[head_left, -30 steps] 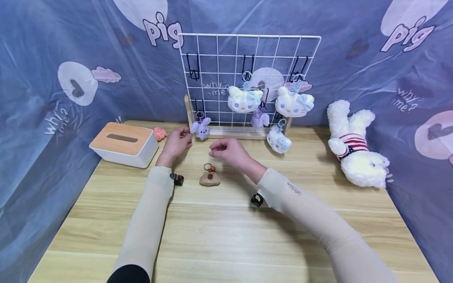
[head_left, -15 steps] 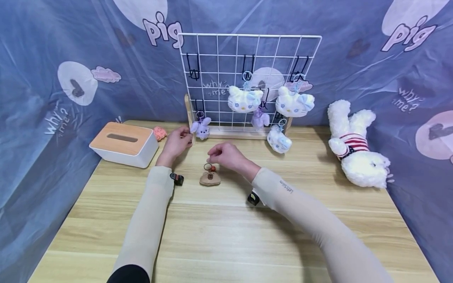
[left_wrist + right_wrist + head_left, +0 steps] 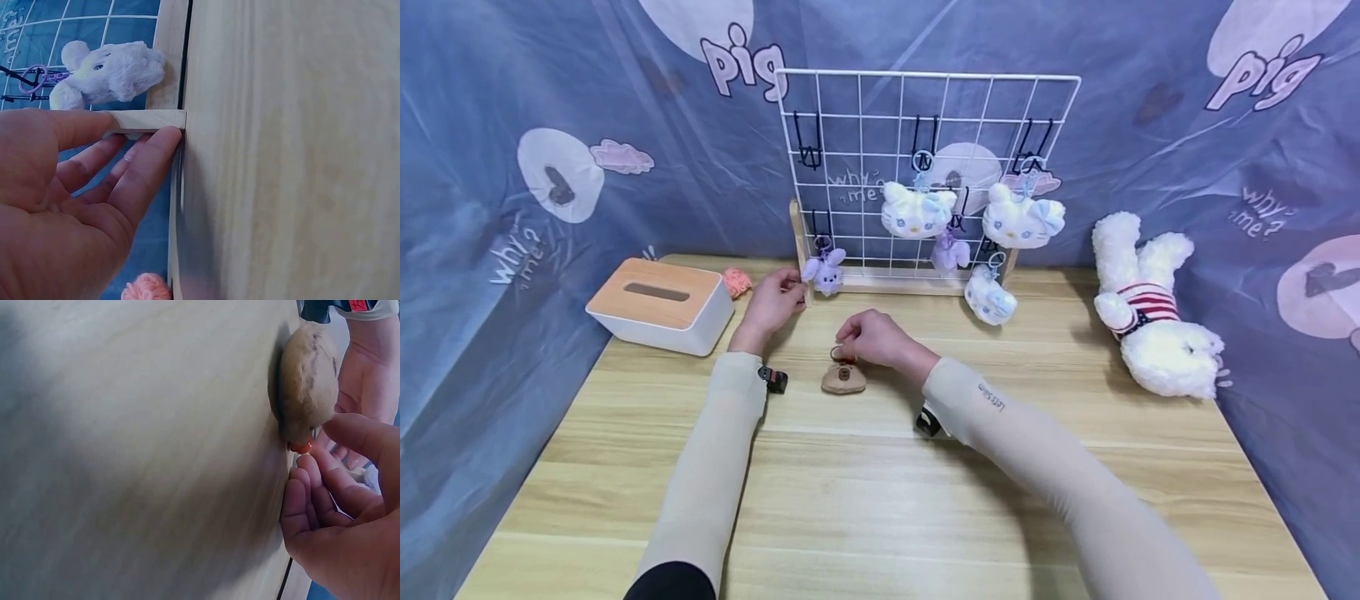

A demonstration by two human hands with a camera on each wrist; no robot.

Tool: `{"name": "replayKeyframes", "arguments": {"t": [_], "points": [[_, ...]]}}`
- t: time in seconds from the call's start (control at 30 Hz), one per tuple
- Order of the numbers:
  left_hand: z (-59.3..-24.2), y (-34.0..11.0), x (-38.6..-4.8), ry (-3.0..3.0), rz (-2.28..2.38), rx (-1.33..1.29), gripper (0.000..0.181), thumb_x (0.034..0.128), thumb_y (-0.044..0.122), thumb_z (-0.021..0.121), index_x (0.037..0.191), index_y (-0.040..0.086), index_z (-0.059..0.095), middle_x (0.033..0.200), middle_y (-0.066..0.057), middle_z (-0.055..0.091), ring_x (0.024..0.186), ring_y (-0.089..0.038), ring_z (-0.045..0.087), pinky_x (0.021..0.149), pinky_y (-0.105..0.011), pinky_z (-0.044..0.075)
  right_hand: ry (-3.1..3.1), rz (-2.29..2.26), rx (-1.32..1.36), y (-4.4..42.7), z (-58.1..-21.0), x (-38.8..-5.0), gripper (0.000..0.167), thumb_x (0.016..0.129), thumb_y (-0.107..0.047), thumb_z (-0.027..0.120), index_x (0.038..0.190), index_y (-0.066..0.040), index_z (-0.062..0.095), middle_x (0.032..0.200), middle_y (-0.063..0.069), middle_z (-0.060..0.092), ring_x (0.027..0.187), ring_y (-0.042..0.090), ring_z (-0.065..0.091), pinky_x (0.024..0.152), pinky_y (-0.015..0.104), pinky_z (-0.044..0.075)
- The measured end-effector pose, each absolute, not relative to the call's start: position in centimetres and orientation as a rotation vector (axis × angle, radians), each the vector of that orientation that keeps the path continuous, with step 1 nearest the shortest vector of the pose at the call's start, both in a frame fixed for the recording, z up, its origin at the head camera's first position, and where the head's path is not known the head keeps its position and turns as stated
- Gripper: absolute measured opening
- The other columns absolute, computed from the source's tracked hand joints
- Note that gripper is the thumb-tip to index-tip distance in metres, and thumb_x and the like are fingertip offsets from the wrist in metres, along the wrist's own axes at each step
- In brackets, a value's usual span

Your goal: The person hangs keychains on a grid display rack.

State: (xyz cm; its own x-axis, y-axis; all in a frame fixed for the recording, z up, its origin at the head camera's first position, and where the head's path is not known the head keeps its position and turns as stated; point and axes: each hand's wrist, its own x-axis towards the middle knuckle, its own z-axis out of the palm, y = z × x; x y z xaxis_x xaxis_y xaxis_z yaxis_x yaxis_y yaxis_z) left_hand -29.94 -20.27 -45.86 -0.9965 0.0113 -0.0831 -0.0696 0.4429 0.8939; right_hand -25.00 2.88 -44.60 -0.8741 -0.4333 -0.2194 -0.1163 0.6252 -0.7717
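Observation:
In the head view, my left hand [image 3: 772, 305] pinches the wooden foot of the white grid rack [image 3: 800, 218] at its left end. The left wrist view shows thumb and fingers on either side of that wooden foot [image 3: 147, 120]. A purple rabbit plush charm [image 3: 824, 272] hangs beside this hand. My right hand [image 3: 880, 340] is at the top of a brown plush keychain [image 3: 843, 379], which lies on the table. Up close, thumb and forefinger close around its ring and orange bead [image 3: 301, 447]; the fingers partly hide the ring.
On the rack hang white cat plush keychains [image 3: 917, 211] and another purple charm [image 3: 951, 252] from black hooks [image 3: 808, 154]. A tissue box [image 3: 658, 308] and a coral-pink fuzzy item [image 3: 737, 282] stand left. A white plush toy [image 3: 1157, 312] lies right.
My right hand has come down and toward me, from above the table behind the brown keychain to its ring. The left hand has stayed on the rack's foot.

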Motion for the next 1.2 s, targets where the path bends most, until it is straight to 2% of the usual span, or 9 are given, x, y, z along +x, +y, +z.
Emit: {"name": "replayKeyframes", "arguments": {"t": [0.23,0.63,1.0,1.2], "points": [[-46.0,-20.4,-30.0,2.588,1.631,-0.06,0.043,0.1151,0.014,0.058,0.153,-0.005,0.058,0.134,-0.025,0.064,0.107,-0.027,0.072,0.097,-0.03,0.072,2.527,-1.037,-0.486,2.2,-45.0,-24.8,0.02,0.093,-0.018,0.091,0.108,-0.009,0.081,0.095,-0.002,0.076,0.086,0.007,0.064,0.086,0.022,0.058],[-46.0,-20.5,-30.0,2.611,1.61,-0.057,0.041,0.1144,0.015,0.06,0.15,-0.005,0.06,0.132,-0.024,0.065,0.108,-0.029,0.072,0.088,-0.02,0.071,2.594,-0.92,-0.557,1.7,-45.3,-24.7,0.015,0.094,-0.015,0.09,0.104,-0.009,0.08,0.096,-0.001,0.076,0.089,0.01,0.065,0.088,0.023,0.059],[-46.1,-20.4,-30.0,2.618,1.605,-0.056,0.04,0.1144,0.016,0.061,0.149,-0.005,0.061,0.133,-0.024,0.065,0.109,-0.03,0.073,0.093,-0.026,0.072,2.637,-0.823,-0.615,1.6,-45.1,-24.5,0.015,0.096,-0.017,0.089,0.103,-0.008,0.078,0.099,0.002,0.078,0.094,0.014,0.067,0.095,0.029,0.061],[-46.2,-20.4,-30.0,2.617,1.601,-0.062,0.04,0.1146,0.016,0.06,0.15,-0.005,0.061,0.133,-0.024,0.065,0.113,-0.034,0.073,0.1,-0.034,0.073,2.64,-0.846,-0.61,1.6,-45.4,-24.5,0.017,0.095,-0.015,0.089,0.102,-0.008,0.075,0.097,0.002,0.075,0.092,0.014,0.066,0.093,0.028,0.06]]}}
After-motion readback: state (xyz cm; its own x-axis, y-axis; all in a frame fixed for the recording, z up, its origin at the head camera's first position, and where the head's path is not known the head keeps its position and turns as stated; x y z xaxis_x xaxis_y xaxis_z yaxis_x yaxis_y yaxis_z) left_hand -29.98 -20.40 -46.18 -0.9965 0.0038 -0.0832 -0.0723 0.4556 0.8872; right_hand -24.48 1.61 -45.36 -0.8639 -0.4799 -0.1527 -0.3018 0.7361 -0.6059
